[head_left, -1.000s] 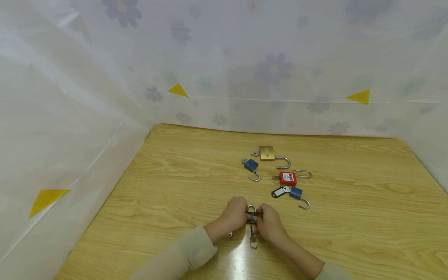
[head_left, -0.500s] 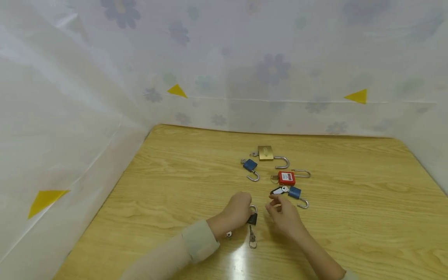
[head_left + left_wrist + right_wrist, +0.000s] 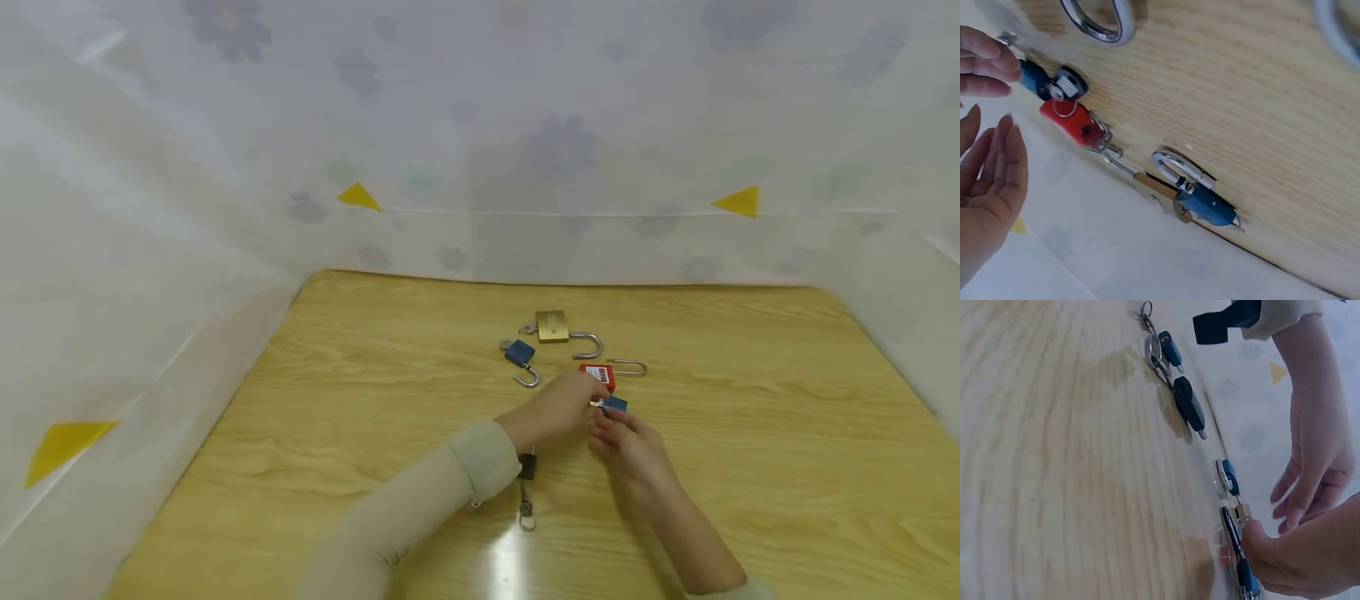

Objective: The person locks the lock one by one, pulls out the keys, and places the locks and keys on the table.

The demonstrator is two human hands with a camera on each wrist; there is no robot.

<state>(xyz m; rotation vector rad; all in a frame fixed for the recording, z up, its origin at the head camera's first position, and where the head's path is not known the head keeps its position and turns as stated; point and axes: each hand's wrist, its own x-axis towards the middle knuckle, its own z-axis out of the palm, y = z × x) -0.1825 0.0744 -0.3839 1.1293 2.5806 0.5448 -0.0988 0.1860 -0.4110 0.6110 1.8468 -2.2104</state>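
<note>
My left hand [image 3: 558,408] reaches across to a blue padlock [image 3: 617,402], its fingers loosely bent in the left wrist view with nothing between them. From the near side, my right hand [image 3: 637,454] has its fingertips right by the same padlock and its key. In the right wrist view its thumb overlaps the area beside the dark key tag [image 3: 1230,526]. The tag, with a white label, shows beside the key in the left wrist view. The hands hide the blue padlock's shackle in the head view. A red padlock [image 3: 600,377] with its shackle raised lies just behind.
Farther back lie a brass padlock [image 3: 552,327] and another blue padlock [image 3: 520,352], both with open shackles and keys. A black padlock [image 3: 528,467] with a key ring [image 3: 527,521] sits near the left sleeve [image 3: 480,467]. Pale patterned sheeting [image 3: 480,125] surrounds the table.
My left hand has let go of the black padlock and moved right to the blue one. The right hand first left the black padlock, then came close to the blue padlock too.
</note>
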